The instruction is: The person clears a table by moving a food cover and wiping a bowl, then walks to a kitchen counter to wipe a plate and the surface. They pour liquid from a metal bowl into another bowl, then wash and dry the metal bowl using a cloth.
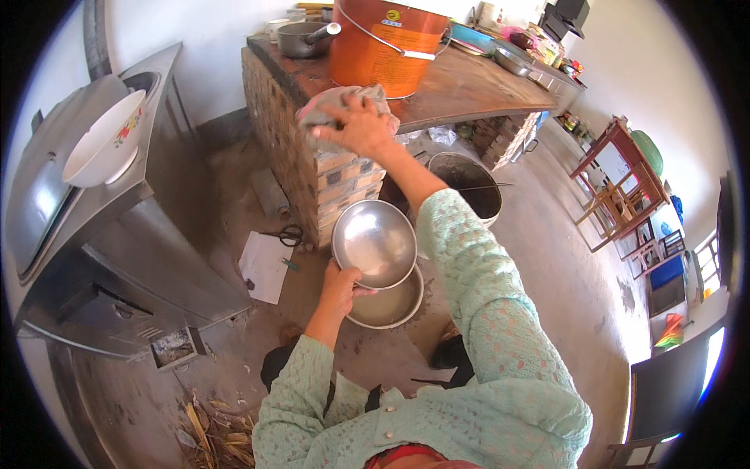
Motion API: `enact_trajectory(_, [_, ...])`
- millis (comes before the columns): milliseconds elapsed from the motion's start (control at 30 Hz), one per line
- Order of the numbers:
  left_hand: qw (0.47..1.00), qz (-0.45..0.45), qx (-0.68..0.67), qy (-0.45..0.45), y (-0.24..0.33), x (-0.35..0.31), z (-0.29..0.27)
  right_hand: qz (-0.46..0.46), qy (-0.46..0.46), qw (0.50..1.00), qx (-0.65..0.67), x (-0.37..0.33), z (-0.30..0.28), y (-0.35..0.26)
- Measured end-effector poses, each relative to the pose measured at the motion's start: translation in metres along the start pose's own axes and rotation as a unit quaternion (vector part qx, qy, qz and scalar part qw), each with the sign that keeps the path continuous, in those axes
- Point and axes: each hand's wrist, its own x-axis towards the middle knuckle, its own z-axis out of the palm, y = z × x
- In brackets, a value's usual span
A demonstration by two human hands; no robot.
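Observation:
My left hand (341, 284) grips a shiny steel bowl (375, 241) by its near rim, tilted so that its inside faces up. Below the bowl, a wide basin (385, 311) with cloudy liquid stands on the floor, partly hidden by the bowl. My right hand (361, 125) is reached forward, fingers pressed over a greyish-pink cloth (319, 112) at the near corner of the wooden countertop (469, 82). Brickwork (332, 187) supports that corner. Just behind the cloth stands an orange bucket (384, 48) with a wire handle.
A saucepan (303, 41) sits left of the bucket. At left, a floral white bowl (108, 142) rests on a metal stove (152, 184). A dark-lined pail (474, 184) stands under my right arm. Paper (264, 266) and corn husks (205, 430) lie on the floor; wooden chairs (613, 205) stand right.

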Motion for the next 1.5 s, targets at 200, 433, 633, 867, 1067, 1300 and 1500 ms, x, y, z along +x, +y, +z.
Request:
enact_trajectory(200, [1.0, -0.009, 0.005, -0.009, -0.002, 0.005, 0.0, -0.03, 0.061, 0.997, 0.032, -0.009, 0.01, 0.024])
enact_trajectory(433, [1.0, 0.008, 0.002, -0.02, -0.003, 0.005, -0.003, 0.058, 0.073, 0.992, 0.088, -0.066, -0.019, 0.057])
enact_trajectory(633, [0.996, 0.037, 0.081, 0.023, -0.013, 0.009, 0.008, 0.229, 0.092, 0.795, 0.554, -0.186, -0.027, 0.088])
enact_trajectory(867, [0.984, 0.116, 0.134, 0.035, -0.06, 0.013, 0.033, 0.309, 0.068, 0.788, 0.527, -0.288, 0.021, 0.063])
enact_trajectory(1067, [0.907, 0.252, 0.336, 0.017, -0.076, 0.005, 0.053, 0.232, 0.127, 0.781, 0.566, -0.283, 0.034, 0.053])
enact_trajectory(1300, [0.915, 0.22, 0.336, -0.031, -0.053, 0.011, 0.029, 0.191, -0.147, 0.798, 0.553, -0.284, 0.02, 0.046])
enact_trajectory(1500, [0.896, 0.164, 0.409, 0.054, -0.038, 0.007, 0.027, 0.032, -0.015, 0.997, 0.073, -0.29, 0.029, 0.049])
